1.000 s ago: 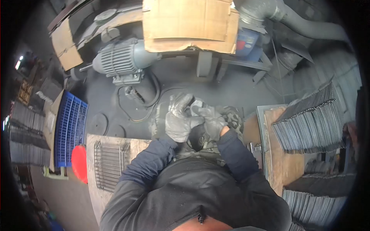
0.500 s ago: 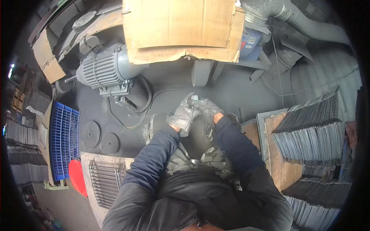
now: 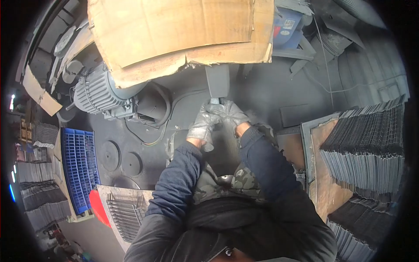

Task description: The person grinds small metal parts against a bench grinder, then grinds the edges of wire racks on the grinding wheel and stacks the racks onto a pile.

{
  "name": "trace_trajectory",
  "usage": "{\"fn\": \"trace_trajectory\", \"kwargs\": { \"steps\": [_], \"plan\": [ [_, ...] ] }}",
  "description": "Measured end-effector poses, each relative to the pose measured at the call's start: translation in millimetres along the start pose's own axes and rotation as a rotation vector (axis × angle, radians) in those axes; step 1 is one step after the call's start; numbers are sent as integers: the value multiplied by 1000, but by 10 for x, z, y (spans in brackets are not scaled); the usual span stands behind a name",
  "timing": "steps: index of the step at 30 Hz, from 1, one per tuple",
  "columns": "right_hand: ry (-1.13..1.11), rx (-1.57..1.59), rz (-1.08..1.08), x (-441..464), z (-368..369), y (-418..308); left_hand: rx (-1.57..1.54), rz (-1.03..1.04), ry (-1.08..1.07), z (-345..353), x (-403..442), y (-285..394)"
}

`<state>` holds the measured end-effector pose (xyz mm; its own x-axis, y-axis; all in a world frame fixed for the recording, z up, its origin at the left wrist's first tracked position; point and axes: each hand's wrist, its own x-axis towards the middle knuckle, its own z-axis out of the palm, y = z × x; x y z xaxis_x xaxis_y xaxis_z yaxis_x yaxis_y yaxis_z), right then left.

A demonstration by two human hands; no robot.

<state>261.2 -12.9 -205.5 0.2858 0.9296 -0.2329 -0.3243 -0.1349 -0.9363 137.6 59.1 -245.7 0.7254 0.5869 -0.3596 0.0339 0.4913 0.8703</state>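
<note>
My left hand (image 3: 204,124), in a grey dusty glove, and my right hand (image 3: 232,114), gloved alike, meet in front of me above my knees. Their fingers are closed together round a small grey piece (image 3: 214,101), whose top shows between the fingertips. Right behind it stands the lower end of a grey upright block (image 3: 218,81), under the cardboard (image 3: 183,35). Whether the piece touches the block cannot be made out. Most of the piece is hidden by the gloves.
A grey motor (image 3: 98,91) and round discs (image 3: 109,156) are on the left, with a blue crate (image 3: 80,170), a red round thing (image 3: 99,208) and a wire rack (image 3: 124,218). Stacks of thin dark plates (image 3: 364,150) stand on the right.
Both hands have moved forward with the small piece, up close to the grey block. The view has shifted, so the cardboard looks larger and nearer.
</note>
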Motion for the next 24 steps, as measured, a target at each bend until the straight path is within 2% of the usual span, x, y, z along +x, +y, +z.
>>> {"fn": "trace_trajectory", "kwargs": {
  "steps": [3,5,8,10,12,15,18,20,21,22,23,24],
  "plan": [
    [16,-47,83,17,18,-30,114,-21,5,29,-47,100],
    [-26,-107,5,99,-28,77,9,-77,36,-15,-3,61],
    [-21,-425,-241,350,-174,566,-50,-97,91,53,-47,94],
    [16,-423,-244,309,-94,451,-44,-62,104,103,-88,148],
    [64,-134,-35,108,16,162,-32,-6,85,113,-114,156],
    [47,45,39,21,66,-5,117,216,-35,-184,157,-248],
    [44,-262,-56,177,-45,232,-264,-147,80,51,-148,106],
    [27,-496,-224,256,-120,465,-47,19,4,56,-122,89],
    [32,-473,-211,261,-108,429,64,105,-32,42,-86,79],
    [37,-450,-199,235,-50,292,24,91,-27,-22,-11,-2],
    [63,-283,-58,177,-33,156,-19,71,-21,-100,69,-142],
    [47,-261,-86,197,-63,225,-64,45,-16,-140,87,-254]
  ]
}}
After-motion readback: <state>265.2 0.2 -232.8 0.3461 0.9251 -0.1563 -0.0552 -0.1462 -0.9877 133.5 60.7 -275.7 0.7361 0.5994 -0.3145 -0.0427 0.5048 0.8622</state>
